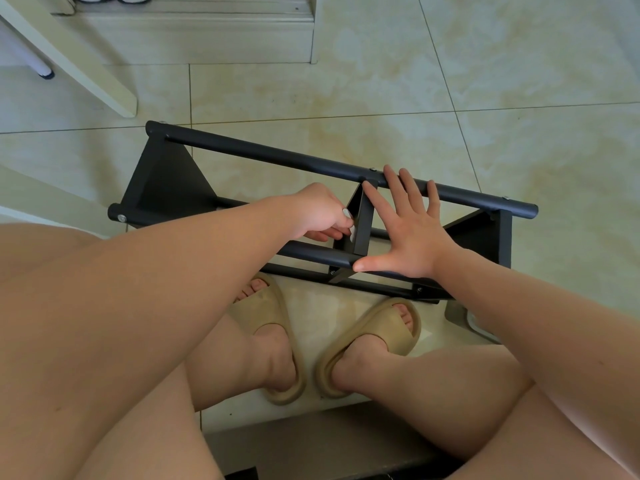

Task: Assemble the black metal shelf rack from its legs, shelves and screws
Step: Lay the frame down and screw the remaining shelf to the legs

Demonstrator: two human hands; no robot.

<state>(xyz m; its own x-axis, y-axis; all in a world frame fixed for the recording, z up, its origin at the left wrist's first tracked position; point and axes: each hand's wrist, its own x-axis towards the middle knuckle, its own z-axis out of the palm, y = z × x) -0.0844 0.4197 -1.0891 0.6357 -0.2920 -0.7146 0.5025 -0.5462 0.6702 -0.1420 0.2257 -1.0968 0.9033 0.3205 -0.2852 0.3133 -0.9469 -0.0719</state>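
One black rack (166, 188) lies on its side on the tile floor (450, 81), under both hands. The right hand (412, 230) is spread wide, fingertips on the far bar (263, 152) and thumb on the near bar (311, 252). The left hand (318, 211) has curled fingers pinching the middle shelf (362, 220), just left of the right pointer finger. Tan sandals (370, 341) sit below the thumb. A tiny screw (373, 169) sits just past the fingertips.

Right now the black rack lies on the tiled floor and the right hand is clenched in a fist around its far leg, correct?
No fist: the head view shows the right hand open, fingers spread flat on the far leg. The black rack does lie on the tiled floor.
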